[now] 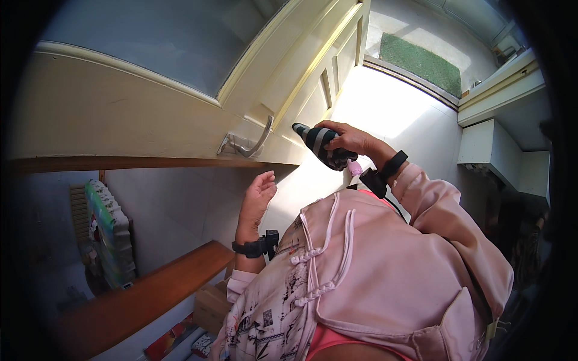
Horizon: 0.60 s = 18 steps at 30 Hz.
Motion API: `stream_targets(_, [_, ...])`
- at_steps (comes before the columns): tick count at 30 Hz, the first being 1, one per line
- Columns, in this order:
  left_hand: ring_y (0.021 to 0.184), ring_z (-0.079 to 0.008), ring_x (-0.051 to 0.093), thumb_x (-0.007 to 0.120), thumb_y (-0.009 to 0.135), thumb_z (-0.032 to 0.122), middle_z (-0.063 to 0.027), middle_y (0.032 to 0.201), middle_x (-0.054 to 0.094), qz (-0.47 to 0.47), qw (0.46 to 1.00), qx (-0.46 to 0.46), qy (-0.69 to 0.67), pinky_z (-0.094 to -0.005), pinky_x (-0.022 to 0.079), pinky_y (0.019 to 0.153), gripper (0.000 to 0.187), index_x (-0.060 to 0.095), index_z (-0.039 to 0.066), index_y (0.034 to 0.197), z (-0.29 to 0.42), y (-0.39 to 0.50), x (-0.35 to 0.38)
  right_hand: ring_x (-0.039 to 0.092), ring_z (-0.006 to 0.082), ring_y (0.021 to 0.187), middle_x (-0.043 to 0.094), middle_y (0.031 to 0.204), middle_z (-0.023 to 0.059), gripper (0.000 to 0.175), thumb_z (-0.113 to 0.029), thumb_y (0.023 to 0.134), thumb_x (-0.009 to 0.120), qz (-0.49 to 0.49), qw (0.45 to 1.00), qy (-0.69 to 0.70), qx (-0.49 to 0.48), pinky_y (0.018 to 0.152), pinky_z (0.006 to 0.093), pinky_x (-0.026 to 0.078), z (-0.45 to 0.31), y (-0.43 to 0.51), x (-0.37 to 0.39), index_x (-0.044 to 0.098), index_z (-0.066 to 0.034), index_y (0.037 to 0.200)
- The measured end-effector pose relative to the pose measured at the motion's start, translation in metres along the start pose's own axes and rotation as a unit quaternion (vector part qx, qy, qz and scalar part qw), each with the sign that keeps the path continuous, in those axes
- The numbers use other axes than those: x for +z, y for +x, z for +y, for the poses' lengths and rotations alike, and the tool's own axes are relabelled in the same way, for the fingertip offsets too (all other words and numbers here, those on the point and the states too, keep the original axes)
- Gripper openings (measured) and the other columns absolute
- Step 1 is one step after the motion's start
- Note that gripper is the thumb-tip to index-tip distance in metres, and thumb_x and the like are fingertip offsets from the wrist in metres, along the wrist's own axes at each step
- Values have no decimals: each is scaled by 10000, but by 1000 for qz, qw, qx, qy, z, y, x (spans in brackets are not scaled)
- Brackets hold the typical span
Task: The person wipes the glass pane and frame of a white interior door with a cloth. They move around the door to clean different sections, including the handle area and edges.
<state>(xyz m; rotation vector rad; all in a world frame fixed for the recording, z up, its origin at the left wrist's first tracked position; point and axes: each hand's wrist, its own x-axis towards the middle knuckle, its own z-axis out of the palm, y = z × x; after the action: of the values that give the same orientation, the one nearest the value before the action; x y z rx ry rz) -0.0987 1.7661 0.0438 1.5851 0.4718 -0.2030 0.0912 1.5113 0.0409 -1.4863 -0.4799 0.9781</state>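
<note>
My right hand (345, 137) grips a dark green and grey striped cloth item (323, 146), bunched so that one narrow end points at the door. My left hand (262, 192) is raised just below the door's edge, its fingers slightly curled and holding nothing. Between the hands and the upper left stands a cream panelled door (149, 117) with a glass pane (180, 40). Its metal lever handle (255, 144) is a little above my left hand, touched by neither hand.
A doorway threshold (413, 81) and a green mat (420, 63) lie at the upper right. White cabinets (492, 149) stand at the right. A brown wooden ledge (167, 289), a cardboard box (210, 309) and a colourful wrapped pack (108, 234) are at the lower left.
</note>
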Motion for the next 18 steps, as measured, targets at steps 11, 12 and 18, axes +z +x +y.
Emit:
stream_targets(11, [1232,-194,426,763,677,51,-51,1325,451,-96,976,94,-172,-338,358,1024,853,319,103,1404,6,23,35,620,358,893,644,965,149,488,-312,782,686,-157,908,-343,-181,804,401,492,-62,47,60,530,-113,1198])
stream_targets(12, [1213,-189,442,763,674,48,-44,1307,467,-86,977,68,-181,-337,361,1022,828,343,94,1386,3,25,35,620,360,885,640,945,149,494,-367,777,675,-146,881,-401,-203,786,407,496,-62,50,66,540,-124,1186])
stream_targets(18, [1081,-160,526,798,621,116,-18,1157,565,63,951,30,-301,-316,427,945,684,514,82,1243,-21,33,42,622,369,879,626,945,181,579,-505,771,620,-200,801,-546,-140,760,427,503,-55,62,81,541,-119,1194])
